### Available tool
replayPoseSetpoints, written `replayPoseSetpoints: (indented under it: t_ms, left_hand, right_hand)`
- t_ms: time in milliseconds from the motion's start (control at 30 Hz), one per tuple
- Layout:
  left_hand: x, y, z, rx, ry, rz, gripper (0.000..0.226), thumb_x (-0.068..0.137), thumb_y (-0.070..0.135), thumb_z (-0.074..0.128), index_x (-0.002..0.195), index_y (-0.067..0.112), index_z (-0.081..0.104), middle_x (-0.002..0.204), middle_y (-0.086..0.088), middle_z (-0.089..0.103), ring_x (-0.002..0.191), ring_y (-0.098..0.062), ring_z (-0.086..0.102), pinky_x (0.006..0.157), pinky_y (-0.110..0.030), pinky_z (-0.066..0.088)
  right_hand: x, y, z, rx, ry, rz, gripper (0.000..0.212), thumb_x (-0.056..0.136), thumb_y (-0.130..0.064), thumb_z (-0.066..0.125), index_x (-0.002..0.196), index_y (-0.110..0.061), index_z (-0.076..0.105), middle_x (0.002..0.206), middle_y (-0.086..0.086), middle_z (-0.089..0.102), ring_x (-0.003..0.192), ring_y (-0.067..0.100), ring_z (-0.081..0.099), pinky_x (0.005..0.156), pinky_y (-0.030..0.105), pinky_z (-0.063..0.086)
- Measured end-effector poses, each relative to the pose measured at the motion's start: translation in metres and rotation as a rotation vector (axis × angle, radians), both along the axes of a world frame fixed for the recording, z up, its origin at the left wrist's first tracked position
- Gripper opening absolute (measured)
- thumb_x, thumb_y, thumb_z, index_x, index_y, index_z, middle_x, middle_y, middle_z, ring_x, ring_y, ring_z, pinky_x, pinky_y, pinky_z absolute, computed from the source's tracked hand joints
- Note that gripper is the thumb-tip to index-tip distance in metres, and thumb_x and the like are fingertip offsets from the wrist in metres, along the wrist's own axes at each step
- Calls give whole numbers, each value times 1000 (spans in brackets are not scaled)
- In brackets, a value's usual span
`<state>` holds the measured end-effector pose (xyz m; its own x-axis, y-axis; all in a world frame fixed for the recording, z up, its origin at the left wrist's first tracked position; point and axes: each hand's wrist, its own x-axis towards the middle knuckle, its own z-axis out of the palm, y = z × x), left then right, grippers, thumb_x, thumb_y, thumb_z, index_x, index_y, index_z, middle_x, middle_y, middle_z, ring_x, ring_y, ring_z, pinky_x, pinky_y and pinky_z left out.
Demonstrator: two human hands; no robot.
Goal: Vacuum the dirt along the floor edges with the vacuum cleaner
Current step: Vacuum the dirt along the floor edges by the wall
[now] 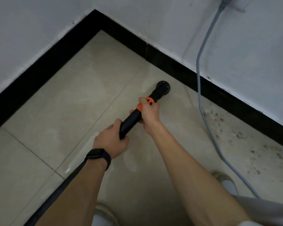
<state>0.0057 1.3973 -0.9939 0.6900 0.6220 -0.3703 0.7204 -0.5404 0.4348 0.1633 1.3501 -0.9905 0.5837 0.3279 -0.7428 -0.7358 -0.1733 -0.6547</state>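
I hold a black vacuum wand (131, 121) with an orange collar (149, 100) in both hands. My left hand (111, 141), with a dark watch on its wrist, grips the wand's lower end. My right hand (148, 112) grips it higher up, at the orange collar. The round black nozzle (162, 86) rests on the beige tiled floor, a short way from the black skirting (219, 95) on the right wall. Dark specks of dirt (245, 136) lie scattered along that skirting to the right of the nozzle. The black hose (62, 188) trails down past my left forearm.
A grey power cable (201, 66) hangs down the white wall from a socket at the top right and runs across the dirty floor strip. The two walls meet in a corner (96, 20) ahead. My shoes (225, 181) show at the bottom.
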Motion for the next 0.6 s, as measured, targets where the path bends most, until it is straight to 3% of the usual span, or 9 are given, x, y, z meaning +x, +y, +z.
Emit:
replayPoseSetpoints:
  t_ms: [100, 200, 333, 400, 533, 600]
  left_hand:
    - [4, 8, 3, -109, 4, 64, 27, 78, 36, 62, 92, 31, 39, 72, 8, 55, 58, -11, 53, 47, -25, 34]
    - [12, 28, 18, -325, 52, 177, 26, 68, 41, 67, 88, 30, 53, 73, 5, 64, 63, -13, 61, 53, -28, 47]
    - [16, 67, 73, -628, 148, 237, 30, 70, 36, 79, 93, 22, 66, 75, 2, 75, 68, -16, 71, 65, -29, 59]
    - [16, 89, 114, -705, 175, 232, 36, 72, 33, 82, 99, 16, 65, 79, -3, 75, 70, -21, 71, 70, -35, 61]
    - [-9, 121, 213, -650, 130, 299, 39, 71, 35, 83, 100, 18, 63, 83, -2, 73, 70, -17, 69, 65, -30, 58]
    - [-32, 120, 262, -516, 174, 335, 39, 69, 38, 81, 99, 23, 61, 88, 2, 69, 77, -15, 66, 62, -26, 53]
  right_hand:
    - [14, 16, -3, 12, -3, 66, 42, 98, -21, 67, 129, -10, 41, 99, 9, 55, 55, 20, 73, 50, 31, 58]
    - [29, 41, 1, 10, 15, 127, 46, 96, -21, 69, 132, -4, 46, 93, 8, 53, 54, 21, 72, 52, 31, 58]
    - [40, 79, 31, 41, 149, 222, 21, 95, -20, 71, 107, -10, 57, 85, 7, 55, 52, 23, 68, 63, 40, 61]
    - [39, 98, 60, 52, 231, 227, 20, 96, -21, 69, 106, -9, 57, 81, 7, 55, 54, 21, 63, 60, 37, 59]
    - [11, 132, 145, 146, 406, 82, 35, 95, -30, 73, 120, -10, 59, 72, 5, 63, 59, 19, 65, 61, 31, 62]
    - [-13, 142, 199, 193, 435, 102, 26, 98, -35, 70, 108, -12, 62, 71, 2, 63, 58, 17, 67, 59, 32, 62]
